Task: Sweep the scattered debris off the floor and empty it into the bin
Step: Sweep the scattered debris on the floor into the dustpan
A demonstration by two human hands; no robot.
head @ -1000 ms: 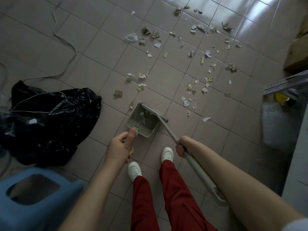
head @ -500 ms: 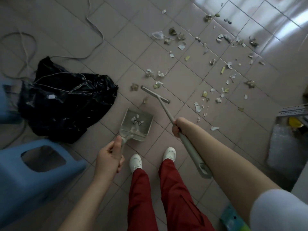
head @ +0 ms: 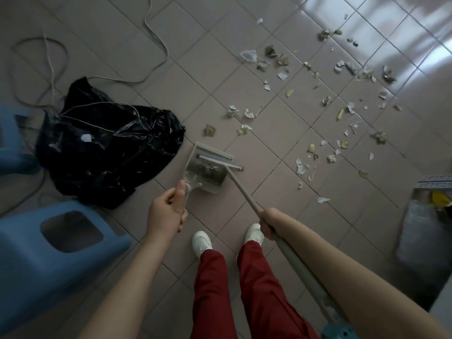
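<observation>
My left hand (head: 168,214) grips the handle of a grey dustpan (head: 195,155), which rests on the tiled floor in front of my feet. In my right hand (head: 270,222) is the long grey handle of a broom (head: 241,185); its flat head lies across the dustpan's mouth. Scattered debris (head: 325,101), paper scraps and crumpled bits, covers the tiles beyond and to the right. Left of the dustpan a black bin bag (head: 107,145) slumps on the floor with a paper scrap on it.
A blue plastic stool (head: 31,260) stands at the lower left and another blue one (head: 12,140) at the left edge. A white cable (head: 156,40) loops over the floor behind the bag. A clear plastic bundle (head: 423,231) and metal rail (head: 435,181) sit at the right.
The view has swung left. The broom head was drawn back from beyond the dustpan onto its mouth, and the dustpan now sits closer to the black bag.
</observation>
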